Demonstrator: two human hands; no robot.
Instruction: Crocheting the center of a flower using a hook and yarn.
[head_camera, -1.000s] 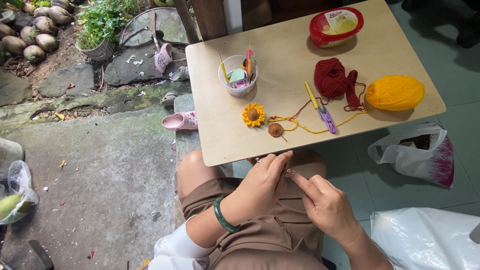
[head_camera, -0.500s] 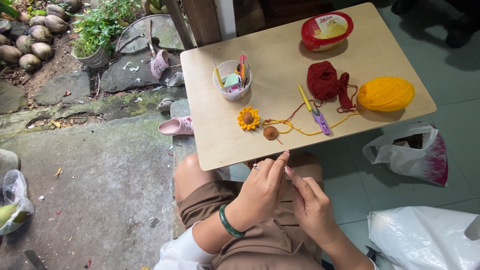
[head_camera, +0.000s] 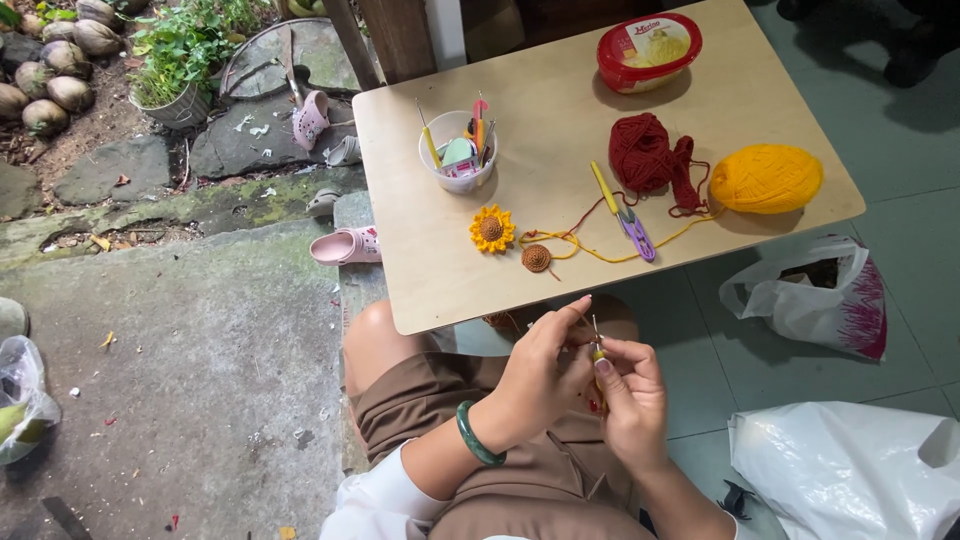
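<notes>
My hands meet over my lap, just below the near edge of the wooden table. My right hand grips a thin crochet hook with a yellow handle, tip up. My left hand, a green bangle on its wrist, pinches a small crochet piece against the hook; its fingers hide most of the piece and the index finger is raised. On the table lie a crocheted sunflower, a brown crocheted disc, a yellow yarn ball and red yarn.
Purple snips, a second yellow hook, a white cup of tools and a red tub are on the table. Plastic bags lie on the tiled floor at right. Pink sandals rest on concrete at left.
Both hands have shifted slightly right, near the table's edge. The hook now stands upright and visible in my right hand, and my left index finger is raised.
</notes>
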